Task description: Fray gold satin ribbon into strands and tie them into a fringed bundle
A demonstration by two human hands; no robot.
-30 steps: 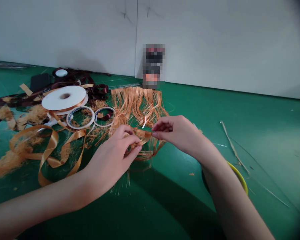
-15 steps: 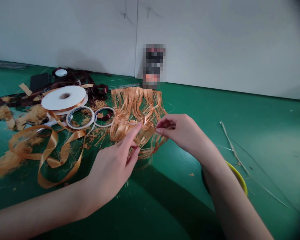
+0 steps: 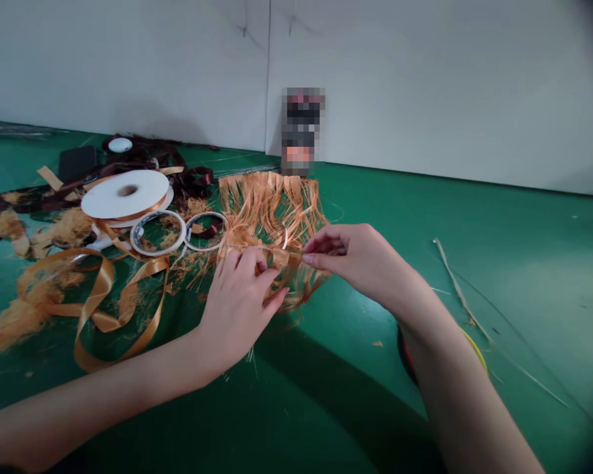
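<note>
Frayed orange satin ribbon (image 3: 271,197), its threads loosened into a long fringe, spreads in front of me. My right hand (image 3: 353,260) is closed in a pinch on one end of a short ribbon strip (image 3: 290,260) above the fringe's near part. My left hand (image 3: 242,289) is bent over the left side of this strip, its fingers curled against it. The left thumb stands lower, somewhat apart from the strip. Some left fingertips are hidden by the hand itself. A thin line, perhaps thread or wire, runs along the strip.
To the left lie a white ribbon spool (image 3: 151,191), two tape rings (image 3: 158,250), a loose orange ribbon loop (image 3: 86,342), frayed tufts (image 3: 20,319) and dark brown ribbon (image 3: 197,176). A yellow-rimmed round object (image 3: 477,352) is partly behind my right forearm. A thin twisted strand (image 3: 454,280) lies right.
My left hand has turned, its pointing index finger now bent down and its fingers curled onto the strip. The right hand keeps its pinch, nearly in place.
</note>
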